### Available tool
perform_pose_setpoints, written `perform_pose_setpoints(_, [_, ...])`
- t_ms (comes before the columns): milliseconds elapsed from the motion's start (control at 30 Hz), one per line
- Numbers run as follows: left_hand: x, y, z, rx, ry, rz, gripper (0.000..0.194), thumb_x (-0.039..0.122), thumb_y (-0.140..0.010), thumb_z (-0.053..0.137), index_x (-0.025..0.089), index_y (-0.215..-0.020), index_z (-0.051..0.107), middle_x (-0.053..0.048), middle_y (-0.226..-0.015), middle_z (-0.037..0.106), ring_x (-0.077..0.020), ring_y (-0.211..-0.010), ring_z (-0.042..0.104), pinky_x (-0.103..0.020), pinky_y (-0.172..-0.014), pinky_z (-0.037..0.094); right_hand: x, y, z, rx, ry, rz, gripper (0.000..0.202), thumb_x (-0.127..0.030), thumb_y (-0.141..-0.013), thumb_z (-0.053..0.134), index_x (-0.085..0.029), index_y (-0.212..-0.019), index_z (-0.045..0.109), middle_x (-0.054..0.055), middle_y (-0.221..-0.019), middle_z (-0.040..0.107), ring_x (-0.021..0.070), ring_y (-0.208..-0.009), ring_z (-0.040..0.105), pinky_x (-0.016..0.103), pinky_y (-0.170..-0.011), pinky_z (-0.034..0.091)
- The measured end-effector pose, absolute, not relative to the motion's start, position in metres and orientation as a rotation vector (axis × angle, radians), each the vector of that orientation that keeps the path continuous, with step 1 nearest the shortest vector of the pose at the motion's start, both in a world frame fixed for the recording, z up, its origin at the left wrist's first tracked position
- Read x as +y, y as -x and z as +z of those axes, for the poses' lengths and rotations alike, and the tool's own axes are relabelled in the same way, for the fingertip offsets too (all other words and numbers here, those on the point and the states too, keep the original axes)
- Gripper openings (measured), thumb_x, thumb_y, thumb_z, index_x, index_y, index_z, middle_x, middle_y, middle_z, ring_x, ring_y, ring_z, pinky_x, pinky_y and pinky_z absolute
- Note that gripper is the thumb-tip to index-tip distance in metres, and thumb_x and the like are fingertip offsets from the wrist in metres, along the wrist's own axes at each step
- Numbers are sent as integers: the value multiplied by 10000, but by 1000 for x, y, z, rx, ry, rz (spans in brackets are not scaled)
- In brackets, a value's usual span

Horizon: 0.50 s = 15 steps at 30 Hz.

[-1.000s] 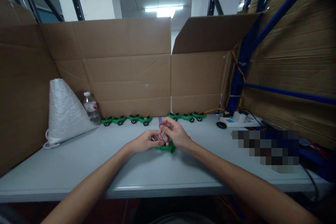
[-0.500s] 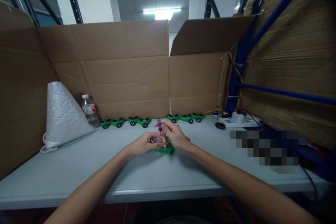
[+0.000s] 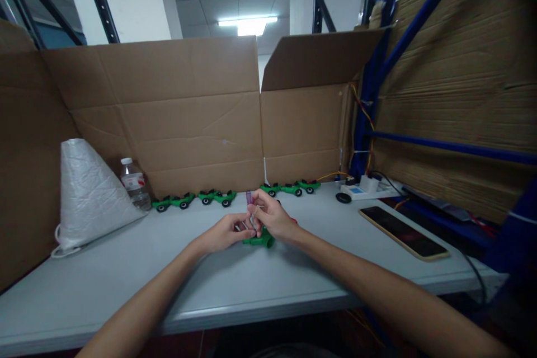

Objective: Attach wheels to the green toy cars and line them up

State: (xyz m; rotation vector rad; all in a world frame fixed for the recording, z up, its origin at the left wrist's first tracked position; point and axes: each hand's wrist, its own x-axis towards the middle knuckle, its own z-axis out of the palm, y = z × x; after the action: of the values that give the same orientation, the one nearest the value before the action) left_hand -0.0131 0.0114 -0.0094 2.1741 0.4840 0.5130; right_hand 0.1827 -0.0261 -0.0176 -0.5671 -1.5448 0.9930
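My right hand [image 3: 272, 218] is closed around a small screwdriver [image 3: 249, 198] with a see-through purple handle. The handle points up, and a thin shaft runs down between the two hands. My left hand [image 3: 226, 232] is pinched close to the shaft's lower end; whatever its fingertips hold is too small to make out. Just below the fingers a green plastic toy part [image 3: 262, 239] lies on the table, partly covered by my hands. A bit of red shows behind my right wrist.
Several green toy cars [image 3: 217, 197] line the back by the cardboard wall [image 3: 188, 128]. On the left stand a silvery bag [image 3: 94, 201] and a water bottle [image 3: 135, 184]. Rightward are a black disc [image 3: 343, 198], a power strip [image 3: 363, 190] and a phone [image 3: 403, 232].
The view has turned slightly to the right. My right hand has shifted its grip a little on the screwdriver, and more of the shaft shows between the hands.
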Motion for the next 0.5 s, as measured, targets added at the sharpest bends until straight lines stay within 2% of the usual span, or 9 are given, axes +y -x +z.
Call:
perform_pose_setpoints(100, [12, 13, -9, 513, -2185, 495, 436, 548, -943, 690, 122, -1027, 723, -60, -873, 703, -160, -784, 608, -269, -748, 467, -27, -183, -16, -1562, 550, 982, 350, -535, -986, 618, -240, -1156, 534, -34, -868, 626, 62, -446, 544, 171, -376, 439])
perform_pose_setpoints(267, [11, 13, -6, 518, -2193, 493, 426, 539, -954, 678, 121, -1012, 731, -61, -876, 707, -160, -783, 607, -265, -741, 463, -29, -183, -17, -1583, 542, 1044, 364, -545, -1013, 564, -239, -1206, 537, -29, -847, 633, 73, -452, 551, 191, -398, 489])
perform_pose_setpoints(400, [8, 13, -5, 499, -2184, 499, 423, 533, -962, 671, 116, -998, 730, -66, -885, 715, -152, -778, 603, -266, -753, 461, -28, -183, -19, -1569, 547, 1075, 347, -540, -1000, 588, -232, -1148, 531, -24, -872, 652, 74, -460, 561, 193, -391, 494])
perform_pose_setpoints(500, [7, 13, -6, 526, -2175, 520, 440, 554, -936, 698, 115, -952, 728, -69, -880, 721, -150, -770, 609, -261, -739, 459, -27, -182, -20, -1550, 560, 1069, 335, -510, -959, 666, -234, -1062, 506, -54, -799, 634, 83, -462, 575, 193, -392, 501])
